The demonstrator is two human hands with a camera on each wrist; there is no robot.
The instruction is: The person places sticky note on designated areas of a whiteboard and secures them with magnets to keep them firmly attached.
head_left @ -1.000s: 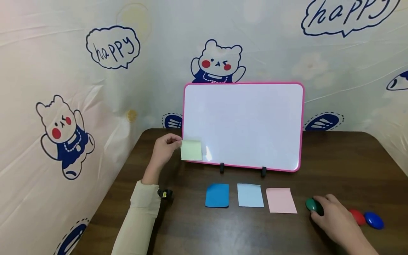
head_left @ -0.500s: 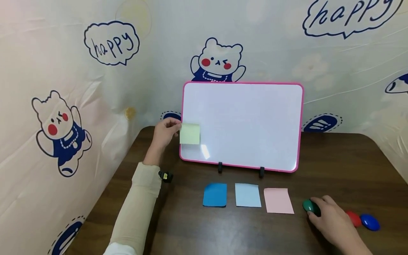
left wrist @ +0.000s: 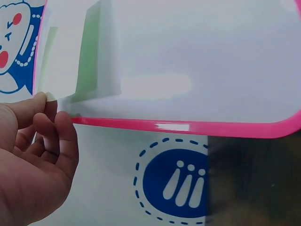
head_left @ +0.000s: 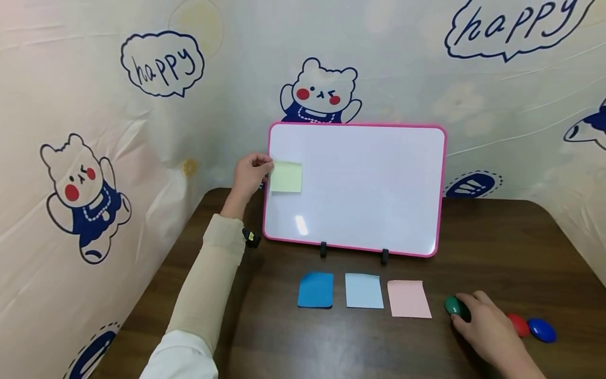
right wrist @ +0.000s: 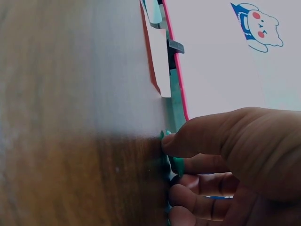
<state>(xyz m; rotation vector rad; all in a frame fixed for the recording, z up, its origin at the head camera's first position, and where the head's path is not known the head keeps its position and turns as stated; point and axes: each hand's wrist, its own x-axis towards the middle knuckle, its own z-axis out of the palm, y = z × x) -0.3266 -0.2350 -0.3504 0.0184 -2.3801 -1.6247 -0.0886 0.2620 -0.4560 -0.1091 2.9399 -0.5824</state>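
Note:
My left hand (head_left: 249, 176) pinches a light green sticky note (head_left: 287, 177) by its left edge. The note is held in front of the left side of a pink-framed whiteboard (head_left: 364, 184). In the left wrist view, thumb and fingertips grip a lower corner of the sticky note (left wrist: 63, 56), and its green reflection shows on the board. Low on the right, my right hand (head_left: 490, 326) rests at the table with thumb and fingers around a green round magnet (head_left: 452, 305). The right wrist view shows the thumb over the magnet (right wrist: 177, 165), which is partly hidden by the fingers.
A blue sticky note (head_left: 315, 290), a light blue one (head_left: 364, 291) and a pink one (head_left: 409, 299) lie in a row before the board. Red (head_left: 518, 325) and blue (head_left: 542, 330) round magnets sit beside the right hand. Black stand feet (head_left: 384, 257) support the whiteboard.
My left hand has raised the light green sticky note from the board's lower left corner to about mid-height along its left side. The right hand stays on the green magnet.

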